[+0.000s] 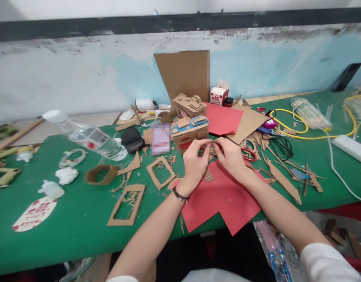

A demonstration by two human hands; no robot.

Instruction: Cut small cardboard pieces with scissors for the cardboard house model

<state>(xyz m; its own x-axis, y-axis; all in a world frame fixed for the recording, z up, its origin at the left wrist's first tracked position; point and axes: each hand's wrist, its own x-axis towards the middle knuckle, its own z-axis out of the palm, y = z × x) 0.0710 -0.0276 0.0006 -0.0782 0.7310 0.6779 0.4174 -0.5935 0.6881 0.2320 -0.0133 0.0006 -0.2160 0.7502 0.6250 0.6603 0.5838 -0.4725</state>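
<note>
At the frame's centre, a small, mostly hidden piece [212,142] is pinched by the left hand [195,161] and right hand [230,157], presumably for fine control, above red paper [221,199] on the desk [80,239].

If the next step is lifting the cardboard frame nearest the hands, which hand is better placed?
Probably the left hand: the cardboard frame lies close by on its outer side; the right hand is farther. Both seem busy, held close together.
</note>
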